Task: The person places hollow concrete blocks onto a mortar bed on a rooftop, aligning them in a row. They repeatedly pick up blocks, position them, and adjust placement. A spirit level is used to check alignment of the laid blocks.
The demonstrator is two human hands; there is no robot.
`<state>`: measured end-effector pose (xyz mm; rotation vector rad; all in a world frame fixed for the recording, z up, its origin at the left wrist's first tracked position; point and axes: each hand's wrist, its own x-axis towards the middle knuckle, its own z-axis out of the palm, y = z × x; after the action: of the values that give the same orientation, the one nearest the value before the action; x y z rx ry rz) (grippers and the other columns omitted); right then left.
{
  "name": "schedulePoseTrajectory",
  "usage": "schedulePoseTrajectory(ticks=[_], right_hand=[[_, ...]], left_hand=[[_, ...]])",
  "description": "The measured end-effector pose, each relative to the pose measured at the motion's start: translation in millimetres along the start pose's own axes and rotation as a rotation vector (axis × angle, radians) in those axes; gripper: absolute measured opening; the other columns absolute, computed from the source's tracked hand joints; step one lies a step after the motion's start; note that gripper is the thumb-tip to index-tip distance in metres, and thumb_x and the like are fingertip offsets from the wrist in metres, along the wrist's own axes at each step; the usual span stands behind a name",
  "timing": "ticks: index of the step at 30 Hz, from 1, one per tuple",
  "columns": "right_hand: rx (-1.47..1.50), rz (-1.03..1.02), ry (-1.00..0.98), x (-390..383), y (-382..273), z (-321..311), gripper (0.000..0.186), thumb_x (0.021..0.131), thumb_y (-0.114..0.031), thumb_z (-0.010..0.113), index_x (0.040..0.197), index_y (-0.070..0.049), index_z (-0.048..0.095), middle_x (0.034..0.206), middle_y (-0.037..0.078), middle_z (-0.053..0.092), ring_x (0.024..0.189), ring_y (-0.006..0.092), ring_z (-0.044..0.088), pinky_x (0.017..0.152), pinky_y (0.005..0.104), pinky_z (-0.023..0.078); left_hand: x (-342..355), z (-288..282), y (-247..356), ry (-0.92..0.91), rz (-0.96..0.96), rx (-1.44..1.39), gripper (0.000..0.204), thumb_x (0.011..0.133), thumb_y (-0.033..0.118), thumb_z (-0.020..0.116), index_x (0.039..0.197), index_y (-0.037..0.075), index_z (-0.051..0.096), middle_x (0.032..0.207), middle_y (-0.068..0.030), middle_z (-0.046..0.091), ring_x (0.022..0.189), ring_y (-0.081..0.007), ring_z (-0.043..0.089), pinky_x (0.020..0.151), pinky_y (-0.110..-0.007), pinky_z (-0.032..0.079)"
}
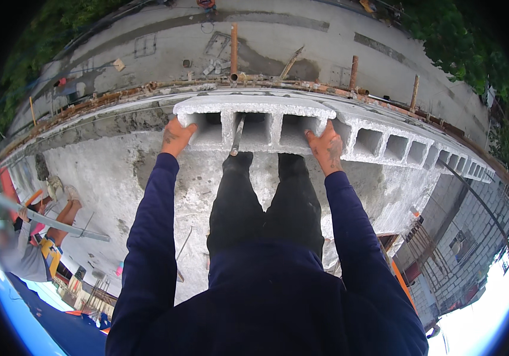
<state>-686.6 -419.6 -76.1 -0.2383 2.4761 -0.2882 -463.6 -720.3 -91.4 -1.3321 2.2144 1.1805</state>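
Observation:
A hollow concrete block [275,124] lies crosswise before me at the row's end. My left hand [178,134] grips its left end, thumb at the cavity. My right hand [325,146] grips its right end, beside the adjoining blocks [387,134] that extend to the right. A metal rod [238,135] stands in the middle cavity. My legs are just below the block, over a pale, rough concrete surface [124,178].
A co-worker [29,252] at the lower left holds a long metal bar [85,231]. Rusty upright pipes [233,50] rise along the far edge, beyond which lies a concrete pavement [302,41]. A dark rod [477,199] slants by a block wall [459,276] at right.

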Motion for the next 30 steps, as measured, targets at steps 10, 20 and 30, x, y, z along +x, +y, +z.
schedulePoseTrajectory(ticks=[10, 20, 30], right_hand=[[-0.033, -0.01, 0.076, -5.6, -4.7, 2.7, 0.061, 0.071, -0.032, 0.068, 0.117, 0.003, 0.049, 0.089, 0.026, 0.063, 0.087, 0.0385, 0.062, 0.079, 0.0427, 0.048], [-0.032, 0.005, 0.093, -6.2, -1.8, 7.7, 0.061, 0.071, -0.033, 0.067, 0.117, 0.003, 0.049, 0.089, 0.025, 0.063, 0.087, 0.0383, 0.062, 0.078, 0.0428, 0.048], [-0.033, -0.05, 0.148, -7.1, 2.6, 6.1, 0.056, 0.072, -0.037, 0.068, 0.113, -0.001, 0.054, 0.088, 0.023, 0.064, 0.085, 0.0375, 0.062, 0.075, 0.0434, 0.048]], left_hand=[[2.5, 7.1, -12.1, 0.12, 0.004, 0.126, 0.046, 0.069, 0.031, 0.065, 0.097, -0.005, 0.059, 0.097, -0.0259, 0.06, 0.093, -0.0402, 0.057, 0.082, -0.043, 0.045], [-2.1, 12.4, -9.8, 0.197, 0.03, 0.124, 0.04, 0.068, 0.029, 0.065, 0.093, -0.001, 0.061, 0.091, -0.0235, 0.062, 0.09, -0.0401, 0.057, 0.078, -0.044, 0.045], [0.2, 11.4, -10.5, 0.159, -0.015, 0.15, 0.041, 0.069, 0.03, 0.063, 0.096, -0.001, 0.061, 0.092, -0.0239, 0.062, 0.09, -0.039, 0.058, 0.079, -0.043, 0.046]])
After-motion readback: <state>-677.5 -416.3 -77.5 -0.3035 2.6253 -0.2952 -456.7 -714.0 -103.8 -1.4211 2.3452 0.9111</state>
